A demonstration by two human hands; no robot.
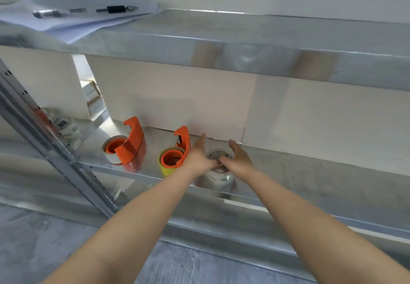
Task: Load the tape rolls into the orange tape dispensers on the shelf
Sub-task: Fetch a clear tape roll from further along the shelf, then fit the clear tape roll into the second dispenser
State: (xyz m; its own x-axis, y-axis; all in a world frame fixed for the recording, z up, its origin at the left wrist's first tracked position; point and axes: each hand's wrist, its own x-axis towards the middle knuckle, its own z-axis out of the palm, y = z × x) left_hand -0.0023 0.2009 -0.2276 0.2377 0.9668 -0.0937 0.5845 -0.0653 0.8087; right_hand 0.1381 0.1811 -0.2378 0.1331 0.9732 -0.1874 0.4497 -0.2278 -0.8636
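Fingers of the left hand (200,156) and right hand (238,157) are spread and unclenched, thumbs meeting over a clear tape roll (219,176) standing on the metal shelf (310,173); a firm grasp cannot be confirmed. Just left stands an orange dispenser (177,154) loaded with yellow tape; farther left, a second dispenser (127,146) holding clear tape.

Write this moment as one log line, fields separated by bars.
left hand and right hand: both open over clear tape roll | two orange dispensers: loaded | shelf
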